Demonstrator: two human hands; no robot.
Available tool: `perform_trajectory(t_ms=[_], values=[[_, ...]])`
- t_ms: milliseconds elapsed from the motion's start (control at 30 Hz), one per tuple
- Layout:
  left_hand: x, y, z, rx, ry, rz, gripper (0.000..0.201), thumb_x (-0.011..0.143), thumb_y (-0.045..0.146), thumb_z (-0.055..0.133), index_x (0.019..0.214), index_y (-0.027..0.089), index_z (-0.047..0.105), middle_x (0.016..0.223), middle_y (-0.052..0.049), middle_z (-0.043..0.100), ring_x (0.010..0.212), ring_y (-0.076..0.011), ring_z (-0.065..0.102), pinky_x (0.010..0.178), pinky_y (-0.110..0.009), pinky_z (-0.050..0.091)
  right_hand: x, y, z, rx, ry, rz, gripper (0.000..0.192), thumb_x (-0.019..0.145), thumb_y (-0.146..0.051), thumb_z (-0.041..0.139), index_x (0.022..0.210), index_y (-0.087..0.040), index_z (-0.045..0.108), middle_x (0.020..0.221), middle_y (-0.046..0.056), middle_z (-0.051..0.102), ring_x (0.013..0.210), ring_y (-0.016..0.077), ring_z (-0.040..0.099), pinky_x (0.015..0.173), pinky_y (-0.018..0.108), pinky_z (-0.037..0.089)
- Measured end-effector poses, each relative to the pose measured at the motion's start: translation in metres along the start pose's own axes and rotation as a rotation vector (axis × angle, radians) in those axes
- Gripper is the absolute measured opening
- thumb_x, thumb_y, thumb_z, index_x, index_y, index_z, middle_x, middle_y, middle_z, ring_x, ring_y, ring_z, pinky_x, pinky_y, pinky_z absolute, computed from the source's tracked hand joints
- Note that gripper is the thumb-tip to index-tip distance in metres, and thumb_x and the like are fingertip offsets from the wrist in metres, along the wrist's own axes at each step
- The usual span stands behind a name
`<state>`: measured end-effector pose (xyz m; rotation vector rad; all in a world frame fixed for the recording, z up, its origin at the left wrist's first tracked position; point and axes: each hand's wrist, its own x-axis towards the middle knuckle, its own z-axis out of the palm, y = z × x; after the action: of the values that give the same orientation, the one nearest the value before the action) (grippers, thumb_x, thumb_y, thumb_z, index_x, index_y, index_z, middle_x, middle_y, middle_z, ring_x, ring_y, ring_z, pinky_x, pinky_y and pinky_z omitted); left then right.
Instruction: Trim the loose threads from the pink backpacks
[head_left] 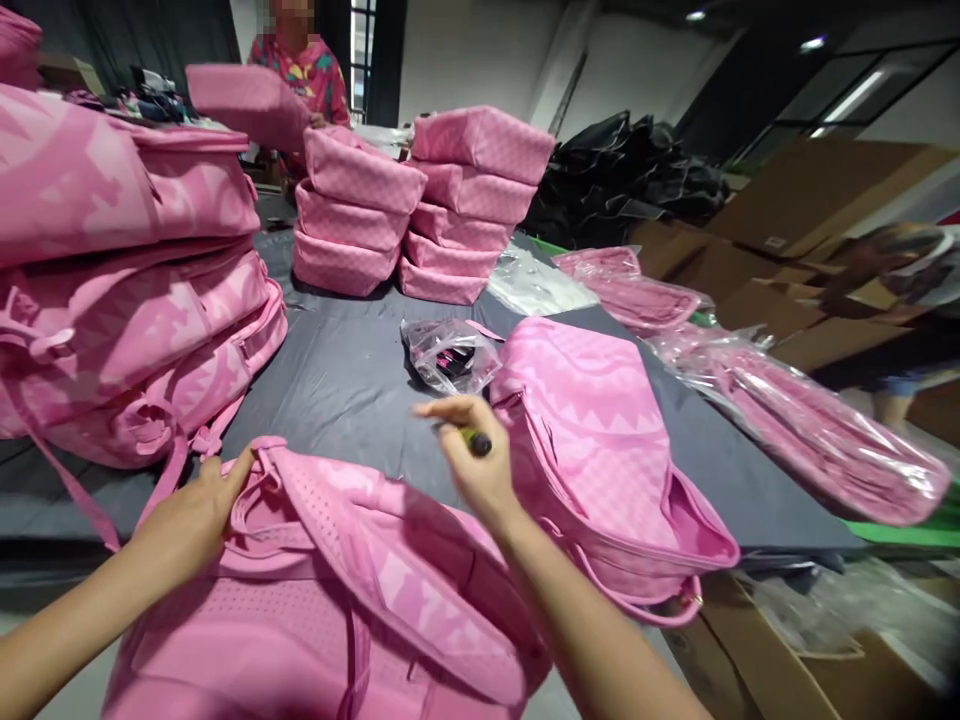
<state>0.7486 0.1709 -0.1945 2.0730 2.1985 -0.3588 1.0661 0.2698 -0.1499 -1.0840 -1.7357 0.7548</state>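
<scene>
Rising at the left, a stack of pink backpacks (135, 210) is standing beyond the left hand (196, 515), which is pinching the top of an open backpack (427, 580) at the near edge of the grey table (330, 370). Apart from it, just short of a clear plastic bag (478, 372), the right hand (487, 475) is curling around a small green-and-black tool (480, 443), while another backpack (592, 400) is lying just beside it and plastic-wrapped pink pieces (817, 420) are lying farther right.

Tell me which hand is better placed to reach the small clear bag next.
Likely the right hand: it is nearer the small clear bag, though it holds a dark-ended tool. The left hand is on the near backpack.
</scene>
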Motion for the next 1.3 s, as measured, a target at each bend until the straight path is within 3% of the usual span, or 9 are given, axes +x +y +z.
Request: perform_trajectory(t_ms=[67, 133, 333, 633, 833, 1033, 1133, 1200, 1300], values=[[0.0, 0.002, 0.001, -0.01, -0.002, -0.014, 0.08, 0.084, 0.01, 0.039, 0.158, 0.021, 0.011, 0.123, -0.022, 0.048, 0.083, -0.0267, 0.068, 0.065, -0.031, 0.047, 0.04, 0.045, -0.021, -0.755, -0.012, 0.122, 0.035, 0.086, -0.007, 0.04, 0.113, -0.017, 0.061, 0.115, 0.009, 0.067, 0.104, 0.0166, 0.064, 0.089, 0.028, 0.049], [0.0, 0.004, 0.003, -0.044, -0.003, -0.006, 0.08, 0.084, 0.008, 0.037, 0.158, 0.022, 0.009, 0.124, -0.021, 0.048, 0.084, -0.0252, 0.068, 0.067, -0.03, 0.047, 0.078, 0.089, -0.028, -0.944, -0.046, 0.185, 0.032, 0.085, -0.007, 0.047, 0.111, -0.014, 0.064, 0.113, 0.013, 0.067, 0.1, 0.0221, 0.064, 0.084, 0.031, 0.048], [0.005, 0.011, 0.004, -0.041, -0.068, -0.074, 0.095, 0.073, -0.006, 0.032, 0.158, 0.025, 0.006, 0.129, -0.023, 0.047, 0.092, -0.0251, 0.069, 0.071, -0.031, 0.05, 0.148, 0.162, -0.002, -1.147, -0.14, 0.161, 0.031, 0.092, -0.007, 0.043, 0.116, -0.006, 0.063, 0.119, 0.023, 0.062, 0.114, 0.0273, 0.055, 0.08, 0.032, 0.043], [0.005, 0.015, 0.0, -0.032, -0.083, -0.092, 0.102, 0.066, -0.01, 0.032, 0.158, 0.025, 0.008, 0.124, -0.019, 0.05, 0.095, -0.025, 0.068, 0.074, -0.03, 0.05, 0.161, 0.183, 0.003, -1.302, -0.245, 0.157, 0.024, 0.094, -0.028, 0.058, 0.107, -0.008, 0.064, 0.104, 0.012, 0.066, 0.099, 0.0217, 0.061, 0.086, 0.037, 0.046], [0.001, 0.016, -0.01, -0.079, -0.065, -0.055, 0.093, 0.072, -0.007, 0.033, 0.158, 0.021, 0.01, 0.123, -0.02, 0.05, 0.094, -0.0235, 0.067, 0.076, -0.03, 0.05, 0.153, 0.15, -0.014, -1.212, -0.207, 0.106, 0.014, 0.091, -0.012, 0.058, 0.09, -0.007, 0.07, 0.09, 0.012, 0.072, 0.085, 0.0172, 0.068, 0.076, 0.028, 0.046], [-0.007, 0.004, -0.015, -0.301, 0.021, 0.006, 0.089, 0.075, 0.007, 0.046, 0.157, 0.025, 0.016, 0.131, -0.018, 0.05, 0.106, -0.0276, 0.065, 0.083, -0.036, 0.052, 0.099, 0.073, -0.019, -1.147, -0.074, -0.047, 0.025, 0.089, -0.005, 0.048, 0.095, -0.008, 0.072, 0.094, 0.018, 0.073, 0.091, 0.0231, 0.069, 0.073, 0.028, 0.047], [-0.03, 0.01, -0.023, -0.515, 0.338, -0.024, 0.07, 0.084, 0.019, 0.048, 0.152, 0.02, 0.031, 0.148, -0.018, 0.041, 0.136, -0.0307, 0.044, 0.107, -0.048, 0.041, 0.043, 0.023, -0.017, -0.96, -0.047, -0.484, 0.033, 0.087, -0.003, 0.046, 0.104, -0.014, 0.072, 0.109, 0.013, 0.074, 0.102, 0.0218, 0.067, 0.085, 0.032, 0.051], [-0.052, 0.024, -0.035, -0.697, 0.593, -0.047, 0.048, 0.091, 0.031, 0.049, 0.137, 0.019, 0.051, 0.142, -0.014, 0.05, 0.134, -0.0277, 0.045, 0.111, -0.047, 0.038, 0.005, -0.013, -0.015, -0.765, -0.015, -0.865, 0.035, 0.091, -0.006, 0.045, 0.114, -0.016, 0.069, 0.117, 0.012, 0.072, 0.109, 0.0216, 0.066, 0.09, 0.035, 0.052], [-0.08, 0.054, -0.052, -1.113, 0.574, 0.042, 0.035, 0.094, 0.047, 0.048, 0.103, 0.018, 0.067, 0.105, -0.008, 0.069, 0.1, -0.0205, 0.063, 0.089, -0.034, 0.051, -0.038, -0.058, -0.006, -0.627, -0.044, -1.177, 0.031, 0.095, -0.013, 0.047, 0.119, -0.017, 0.067, 0.118, 0.011, 0.072, 0.113, 0.0221, 0.065, 0.085, 0.034, 0.054]])
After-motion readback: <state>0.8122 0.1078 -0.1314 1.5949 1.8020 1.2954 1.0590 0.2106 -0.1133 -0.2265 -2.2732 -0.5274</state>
